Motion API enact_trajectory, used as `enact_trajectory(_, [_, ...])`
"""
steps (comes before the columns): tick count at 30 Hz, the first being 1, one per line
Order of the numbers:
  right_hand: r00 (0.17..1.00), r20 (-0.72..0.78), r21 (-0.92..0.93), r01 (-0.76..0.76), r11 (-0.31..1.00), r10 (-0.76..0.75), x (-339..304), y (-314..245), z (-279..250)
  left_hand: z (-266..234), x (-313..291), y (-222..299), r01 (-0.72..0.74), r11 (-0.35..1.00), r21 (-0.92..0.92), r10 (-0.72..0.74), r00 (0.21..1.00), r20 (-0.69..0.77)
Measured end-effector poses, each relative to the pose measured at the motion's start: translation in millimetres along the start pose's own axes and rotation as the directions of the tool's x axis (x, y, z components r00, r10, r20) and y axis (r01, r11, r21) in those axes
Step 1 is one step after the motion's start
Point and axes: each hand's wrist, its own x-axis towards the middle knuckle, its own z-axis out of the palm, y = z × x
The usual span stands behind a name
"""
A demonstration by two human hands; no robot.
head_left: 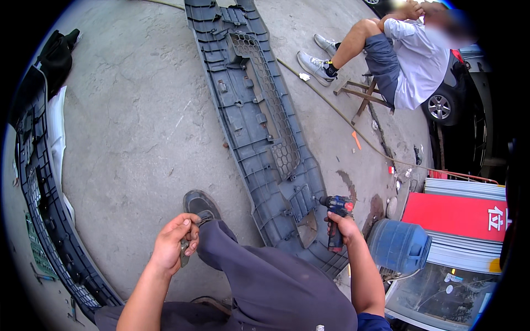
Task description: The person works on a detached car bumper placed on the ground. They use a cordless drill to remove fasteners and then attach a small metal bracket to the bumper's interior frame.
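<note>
My right hand (345, 227) is wrapped round the grip of a cordless drill (338, 205), dark with red and blue parts. The drill points left, over the near end of a long grey plastic car bumper (234, 129) with honeycomb mesh, which lies on the ground inner side up. From this view I cannot tell whether its tip touches the bumper. My left hand (172, 243) is closed above my left thigh, thumb and fingers pinched together. A small flat greenish piece (184, 255) hangs out of it below the fingers; its kind is not clear.
Another dark bumper (44, 198) lies along the left. A blue water barrel (398, 246) stands at my right, beside a red sign panel (452, 216). A hose (353, 124) crosses the concrete. At the far right a person (414, 60) sits on a stool (364, 95) near a parked car.
</note>
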Motion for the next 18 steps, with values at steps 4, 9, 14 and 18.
enact_trajectory(4, [1.000,-0.003,-0.050,0.002,0.999,-0.002,4.0,-5.6,2.9,4.0,-0.5,2.6,0.007,1.000,0.015,-0.007,1.000,-0.009])
enact_trajectory(9, [0.979,0.098,0.019,-0.179,0.984,0.176,26.5,-24.9,-9.0,0.2,3.2,-0.1,0.001,1.000,-0.010,-0.001,1.000,0.010])
enact_trajectory(14, [0.969,0.117,0.026,-0.222,0.975,0.218,46.5,-19.5,-6.3,1.1,2.1,-0.3,0.004,1.000,-0.003,-0.004,1.000,0.002])
enact_trajectory(18, [0.969,0.087,0.024,-0.235,0.972,0.232,47.1,-20.5,-10.9,4.7,0.1,-2.4,0.023,1.000,-0.001,-0.023,1.000,-0.006])
